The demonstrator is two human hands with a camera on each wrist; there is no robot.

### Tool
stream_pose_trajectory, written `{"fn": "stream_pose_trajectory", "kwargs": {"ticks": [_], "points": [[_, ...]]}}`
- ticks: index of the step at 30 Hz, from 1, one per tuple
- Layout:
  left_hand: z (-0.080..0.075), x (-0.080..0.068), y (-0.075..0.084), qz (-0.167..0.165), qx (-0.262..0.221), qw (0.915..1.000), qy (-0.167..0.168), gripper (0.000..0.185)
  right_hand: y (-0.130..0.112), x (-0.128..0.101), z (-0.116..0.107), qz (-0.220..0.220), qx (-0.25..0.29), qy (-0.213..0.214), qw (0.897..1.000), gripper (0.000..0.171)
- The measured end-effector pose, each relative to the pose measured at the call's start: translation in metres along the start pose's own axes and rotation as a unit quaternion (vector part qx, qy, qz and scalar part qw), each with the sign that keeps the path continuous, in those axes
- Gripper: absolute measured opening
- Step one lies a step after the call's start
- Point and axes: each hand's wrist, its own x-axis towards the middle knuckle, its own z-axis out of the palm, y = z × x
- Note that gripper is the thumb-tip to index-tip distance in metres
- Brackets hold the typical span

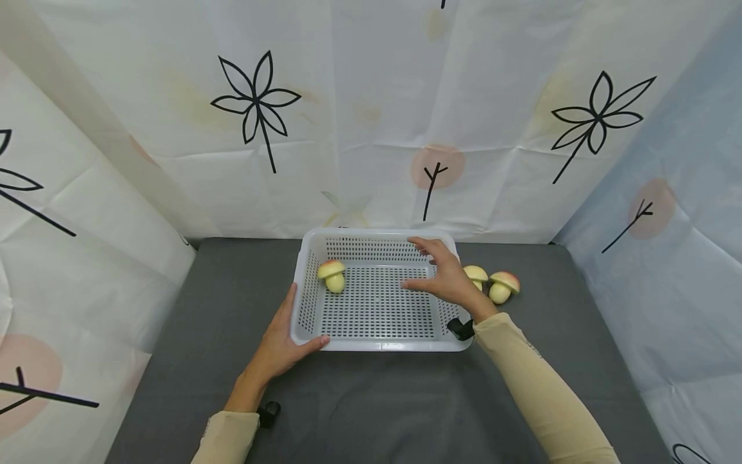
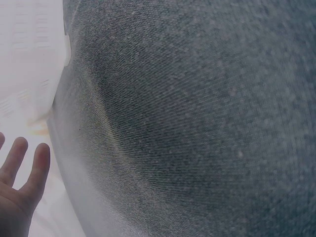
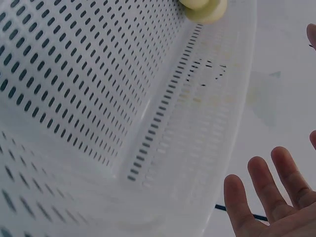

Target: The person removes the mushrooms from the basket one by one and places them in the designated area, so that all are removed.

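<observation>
Bracing white perforated basket [image 1: 379, 346] at near-left corner with left hand [image 1: 282, 345]: palm flat along outer wall, thumb lying along front rim, fingers straight, no wrap. Likely there to stop basket sliding on grey cloth-covered table [image 1: 232, 290]. Left wrist view: fingers [image 2: 34, 170] extended beside white basket wall [image 2: 29, 74], mostly grey cloth in frame, blurred.

Hovering right hand [image 1: 443, 277] over right half of basket, fingers spread and relaxed, nothing held. Right wrist view confirms: open fingers [image 3: 266, 190] above the perforated floor [image 3: 74, 74], palm empty. Cannot tell whether fingertips touch the far rim.

Sitting inside basket, far-left corner, close to left wall: one toy mushroom [image 1: 332, 274], red-yellow cap, pale stem, roughly upright. Same piece seen at top edge of right wrist view [image 3: 203, 9], resting on the floor by the wall.

Lying outside on cloth, just beside basket's right wall: two more toy mushrooms, nearer one [image 1: 476, 276] partly hidden behind right hand, farther one [image 1: 503, 286] tilted, cap up-right. Both close to right hand's side, hence within easy reach of it.

Surrounding the table on three sides: white backdrop sheet [image 1: 371, 116] with black leaf prints.
</observation>
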Motion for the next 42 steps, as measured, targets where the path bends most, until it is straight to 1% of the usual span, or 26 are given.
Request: {"fn": "stream_pose_trajectory", "kwargs": {"ticks": [6,11,15,17,22,26,35,42], "points": [[0.0,0.0,0.0,-0.001,0.001,1.0,0.0,0.127,-0.003,0.009,0.015,0.001,0.007,-0.02,1.0,0.092],[0.0,0.0,0.0,-0.006,0.004,1.0,0.0,0.127,-0.006,0.017,0.028,0.007,0.004,-0.031,1.0,0.093],[0.001,0.0,-0.001,-0.008,0.007,0.9999,0.001,0.127,-0.007,0.024,0.039,-0.001,0.007,-0.046,0.999,0.092],[0.001,0.0,-0.001,-0.009,0.009,0.9999,0.002,0.127,-0.008,0.027,0.044,0.003,0.011,-0.054,0.998,0.092],[0.0,0.0,0.001,-0.012,0.006,0.9999,0.001,0.127,-0.01,0.033,0.058,0.024,-0.002,-0.072,0.997,0.092],[0.001,0.0,0.001,-0.012,0.002,0.9999,-0.001,0.127,-0.01,0.037,0.066,0.025,-0.018,-0.086,0.996,0.092],[0.001,0.0,0.0,-0.01,0.0,0.9999,-0.003,0.127,-0.014,0.045,0.086,0.04,-0.02,-0.105,0.993,0.094],[0.0,0.0,0.002,-0.023,0.012,0.9997,-0.003,0.127,-0.015,0.053,0.102,0.037,-0.015,-0.112,0.993,0.099]]}}
